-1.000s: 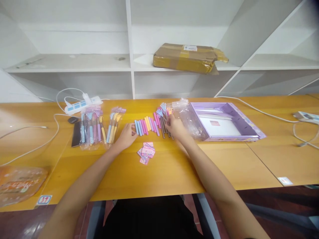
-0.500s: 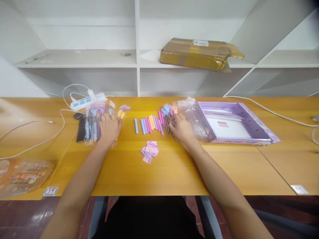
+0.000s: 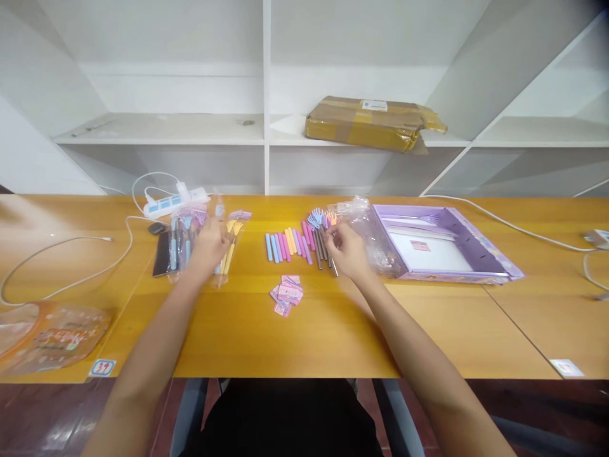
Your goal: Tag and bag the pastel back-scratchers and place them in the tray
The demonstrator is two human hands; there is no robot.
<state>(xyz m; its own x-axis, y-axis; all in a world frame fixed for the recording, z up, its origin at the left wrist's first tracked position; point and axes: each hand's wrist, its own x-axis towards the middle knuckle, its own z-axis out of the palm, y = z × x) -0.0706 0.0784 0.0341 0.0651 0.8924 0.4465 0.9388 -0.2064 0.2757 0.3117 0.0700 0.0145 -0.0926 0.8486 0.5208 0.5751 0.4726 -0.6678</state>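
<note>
My left hand (image 3: pixel 212 244) is curled over clear bags of back scratchers (image 3: pixel 181 244) at the left; its fingertips are blurred, and whatever they grip is hidden. Beside it lies a bagged yellow back scratcher (image 3: pixel 231 247). My right hand (image 3: pixel 349 251) pinches a back scratcher (image 3: pixel 335 269) by its metal rod, at the right side of a bunch of unbagged back scratchers (image 3: pixel 318 238) with blue, purple and yellow claw heads. Between my hands, coloured handle tubes (image 3: pixel 288 244) lie in a row, blue, pink, yellow and purple. Nearer me is a loose pile of small pink cards (image 3: pixel 288 294).
A purple tray box (image 3: pixel 451 276) stands at the right, beside crumpled clear plastic bags (image 3: pixel 375 244). At the back left, a white power strip (image 3: pixel 174 202) trails cables. An orange-printed bag (image 3: pixel 61 336) lies front left. A taped cardboard box (image 3: pixel 371 124) rests on the shelf.
The view has tilted up a little. My left hand has shifted, showing more of the yellow bagged back scratcher. The leftmost blue tube now lies closer to the row. My right hand stays by the bunch.
</note>
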